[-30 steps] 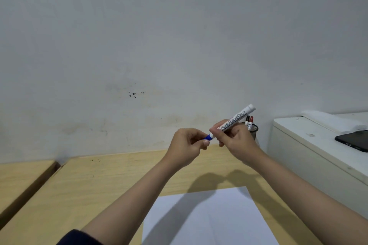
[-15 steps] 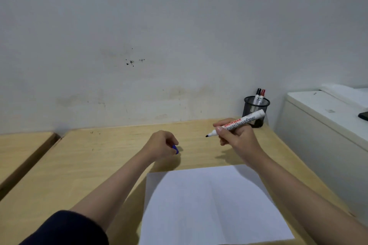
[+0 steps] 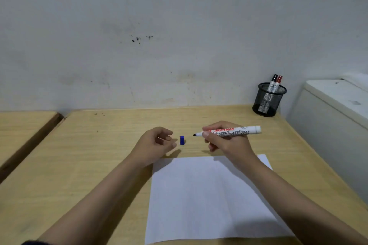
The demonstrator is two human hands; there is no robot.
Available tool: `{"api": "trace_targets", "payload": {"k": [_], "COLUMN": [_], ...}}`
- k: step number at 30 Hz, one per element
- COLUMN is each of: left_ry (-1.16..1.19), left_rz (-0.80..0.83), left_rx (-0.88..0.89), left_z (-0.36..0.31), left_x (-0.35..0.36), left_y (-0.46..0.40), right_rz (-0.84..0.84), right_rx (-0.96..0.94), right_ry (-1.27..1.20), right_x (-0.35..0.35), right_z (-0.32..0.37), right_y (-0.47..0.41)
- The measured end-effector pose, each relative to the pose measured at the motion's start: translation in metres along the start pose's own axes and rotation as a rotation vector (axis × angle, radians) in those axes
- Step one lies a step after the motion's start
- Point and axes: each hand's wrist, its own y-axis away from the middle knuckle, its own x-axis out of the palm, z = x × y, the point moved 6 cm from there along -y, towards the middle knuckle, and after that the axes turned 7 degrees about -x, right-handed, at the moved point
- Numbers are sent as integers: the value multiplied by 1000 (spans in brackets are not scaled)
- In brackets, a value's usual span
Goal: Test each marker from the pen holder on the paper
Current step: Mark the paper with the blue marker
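My right hand [image 3: 229, 143] grips a white board marker [image 3: 237, 131], uncapped, held level above the desk with its dark tip pointing left. Its blue cap [image 3: 182, 140] stands upright on the wooden desk [image 3: 89, 165], just right of my left hand [image 3: 154, 144], whose fingers are loosely apart and empty. A blank white sheet of paper [image 3: 207, 201] lies in front of me, below both hands. At the back right a black mesh pen holder [image 3: 267, 99] holds a black-capped marker [image 3: 272, 84] and a red-capped marker [image 3: 278, 83].
A white cabinet [image 3: 334, 117] stands against the desk's right side, higher than the desktop. A second wooden desk [image 3: 22, 129] sits to the left across a narrow gap. A marked grey wall [image 3: 179, 36] runs behind.
My left hand pulled the blue cap off the marker, lowered it and let it go on the desk. My right hand came down with the marker. The view tilted downward.
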Motion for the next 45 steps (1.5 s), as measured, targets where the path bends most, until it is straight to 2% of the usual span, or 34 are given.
{"api": "trace_targets", "payload": {"k": [5, 10, 13, 19, 21, 33, 45], "left_ry": [-221, -412, -430, -503, -478, -513, -492], "left_rz": [-40, -78, -107, -149, -129, -122, -134], "left_rx": [89, 229, 274, 303, 166, 232, 227], "left_z": [19, 19, 14, 3, 61, 43, 43], "left_x": [-22, -15, -10, -13, -30, -29, -29], "left_y": [49, 59, 65, 79, 60, 63, 61], "right_rz": [-2, 43, 60, 86, 202, 198, 259], "right_rx": [111, 227, 243, 150, 236, 171, 148], "right_ry": [-40, -68, 4, 103, 171, 315, 331], "right_x": [34, 72, 77, 66, 111, 105, 108], "right_z": [-11, -24, -36, -36, -87, -67, -63], "right_y": [-2, -4, 4, 17, 9, 7, 7]}}
